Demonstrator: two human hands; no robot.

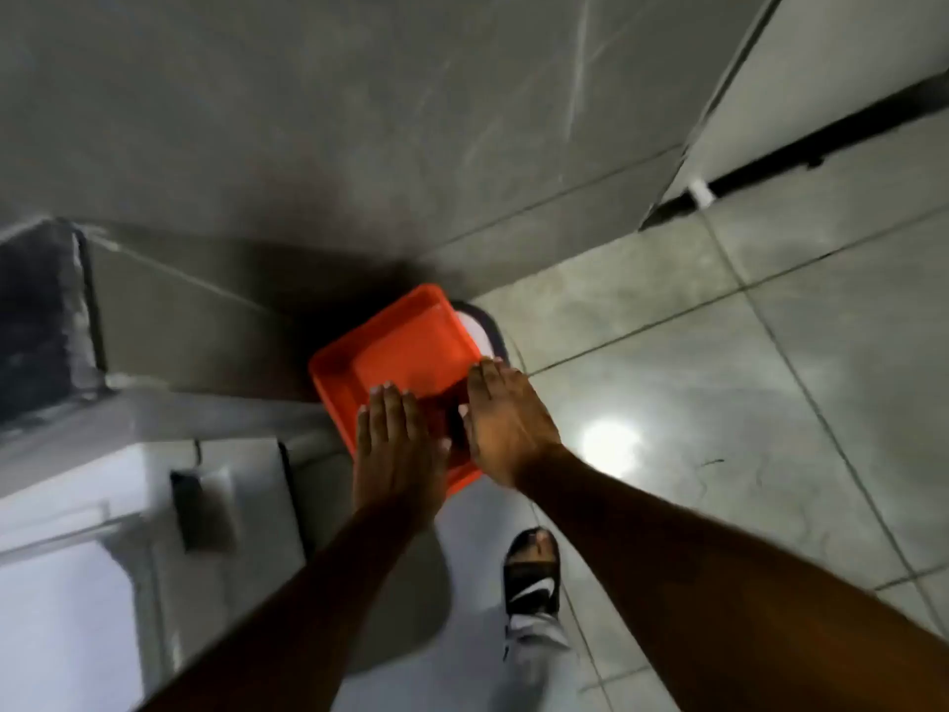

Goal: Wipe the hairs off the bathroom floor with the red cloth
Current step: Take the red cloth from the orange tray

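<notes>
An orange-red square basin (400, 352) stands on the floor against the grey wall. Both my hands hover flat over its near side, palms down. My left hand (398, 444) is over the near rim and my right hand (506, 418) over the right rim; neither holds anything. Between them a dark patch (445, 405) lies inside the basin; blur keeps me from telling if it is the red cloth. A few thin dark hairs (714, 462) lie on the shiny grey floor tiles (719, 362) to the right of my right arm.
A white toilet (77, 583) fills the lower left, with a raised grey ledge (169, 321) behind it. My foot in a black sandal (531, 573) stands below the basin. A white round object (480, 328) sits behind the basin. A pale partition (821, 84) closes off the upper right.
</notes>
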